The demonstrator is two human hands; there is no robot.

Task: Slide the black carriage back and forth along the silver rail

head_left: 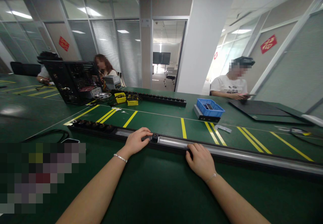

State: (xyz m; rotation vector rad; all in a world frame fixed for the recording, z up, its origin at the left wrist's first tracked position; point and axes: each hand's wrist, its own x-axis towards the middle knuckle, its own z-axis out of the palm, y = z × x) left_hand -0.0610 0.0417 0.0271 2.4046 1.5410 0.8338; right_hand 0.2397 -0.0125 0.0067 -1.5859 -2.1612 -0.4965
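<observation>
— From my feed I see a long green-matted counter crossed by yellow tape lines. What's behind it?

— Glass partition walls with grey blinds, a broad white square pillar, an open doorway, and bright ceiling light panels.

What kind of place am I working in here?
Probably an electronics assembly workshop: a green bench mat marked with yellow lines, long socket strips such as the rail under both hands, an open computer case and small parts bins.
</observation>
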